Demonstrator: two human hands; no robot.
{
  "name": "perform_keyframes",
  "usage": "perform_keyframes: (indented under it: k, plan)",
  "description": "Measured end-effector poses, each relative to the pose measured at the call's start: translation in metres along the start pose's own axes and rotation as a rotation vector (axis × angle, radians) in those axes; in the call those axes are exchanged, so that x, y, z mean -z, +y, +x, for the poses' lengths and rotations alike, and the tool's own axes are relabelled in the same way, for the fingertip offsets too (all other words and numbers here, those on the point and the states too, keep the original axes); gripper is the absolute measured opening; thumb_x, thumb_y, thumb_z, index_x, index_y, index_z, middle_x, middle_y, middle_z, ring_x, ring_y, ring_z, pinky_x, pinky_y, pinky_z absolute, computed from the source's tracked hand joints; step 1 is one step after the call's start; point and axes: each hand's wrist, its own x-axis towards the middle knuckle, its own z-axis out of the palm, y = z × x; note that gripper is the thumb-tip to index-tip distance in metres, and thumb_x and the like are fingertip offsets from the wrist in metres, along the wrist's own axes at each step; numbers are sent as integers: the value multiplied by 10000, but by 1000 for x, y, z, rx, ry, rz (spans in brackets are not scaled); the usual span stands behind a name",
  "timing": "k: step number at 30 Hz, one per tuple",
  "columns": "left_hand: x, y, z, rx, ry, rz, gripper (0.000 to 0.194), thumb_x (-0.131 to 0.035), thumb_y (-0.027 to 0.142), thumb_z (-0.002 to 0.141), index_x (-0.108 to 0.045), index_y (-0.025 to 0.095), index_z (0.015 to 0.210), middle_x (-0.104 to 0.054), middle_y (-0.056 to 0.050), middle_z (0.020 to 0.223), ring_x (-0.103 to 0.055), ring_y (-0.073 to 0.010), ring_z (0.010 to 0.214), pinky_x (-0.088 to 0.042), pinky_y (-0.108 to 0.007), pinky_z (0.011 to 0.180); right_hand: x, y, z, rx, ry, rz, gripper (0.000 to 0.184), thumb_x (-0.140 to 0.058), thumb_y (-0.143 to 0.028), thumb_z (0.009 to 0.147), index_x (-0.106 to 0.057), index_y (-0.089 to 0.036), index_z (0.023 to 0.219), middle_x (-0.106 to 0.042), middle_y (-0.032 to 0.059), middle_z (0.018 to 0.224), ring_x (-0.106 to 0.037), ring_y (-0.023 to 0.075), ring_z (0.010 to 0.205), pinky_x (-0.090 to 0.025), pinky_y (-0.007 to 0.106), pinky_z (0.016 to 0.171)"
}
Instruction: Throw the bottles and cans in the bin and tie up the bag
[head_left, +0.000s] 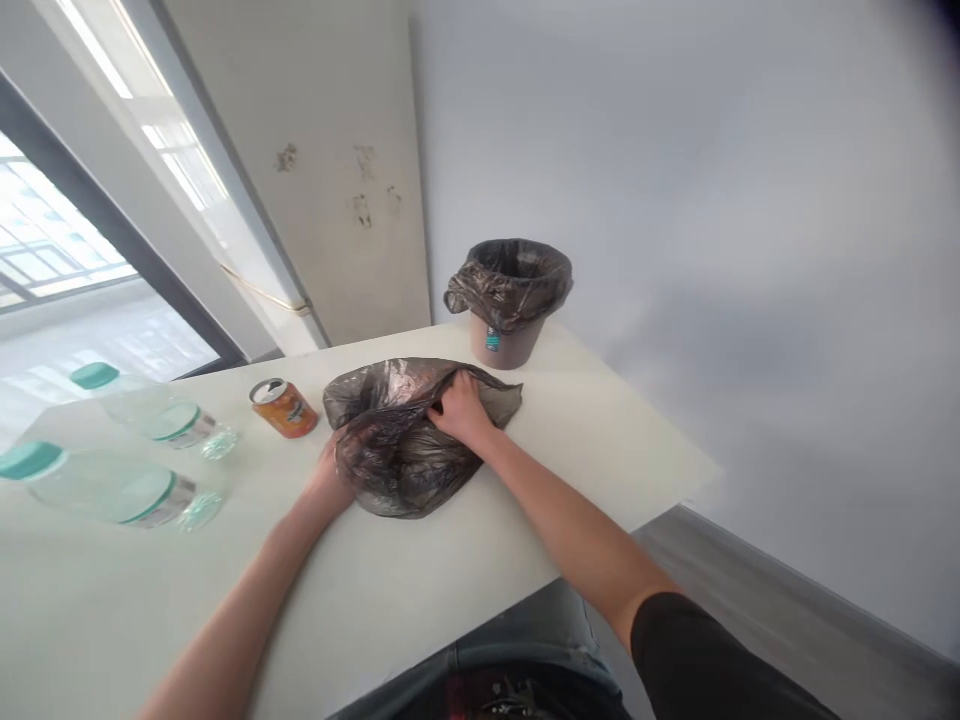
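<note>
A dark, see-through plastic garbage bag [405,470] lies crumpled on the white table [360,610] in front of me. My right hand [461,408] is closed on the upper right edge of the bag, thumb and fingers pinching the film. At the bag's left side is my left hand [339,472]; the film covers its fingers, so their pose is hidden. Just left of the bag stands an orange drink can [285,408], its top facing up and its tab opening dark.
Two clear plastic bottles with green caps, a front bottle [97,490] and a rear bottle [142,405], stand at the left. Behind the bag is a small bin [506,342] lined with a dark bag. A wall [712,250] borders the table's right side.
</note>
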Motion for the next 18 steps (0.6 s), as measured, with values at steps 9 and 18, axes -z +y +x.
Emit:
perform_keyframes:
  k: [9,18]
  plan:
    - [1,-11,-5,-205,-158,232,311,-677,318,857,-750,266,1154,-767,-112,1243,-677,-372,1254,-490,-562,1173,43,10,-7,159,-218,527,463,-785,-337,869,-697,-158,1287,-746,122,1250,-704,266,1142,-554,364,1015]
    - [9,11,-13,-66,-137,126,408,-709,399,863,-727,199,1218,-712,-120,1366,-648,-359,1299,-490,-482,1187,72,8,-11,712,-1244,1243,778,-840,-740,680,-699,-151,1168,-716,161,1115,-728,291,957,-587,374,826]
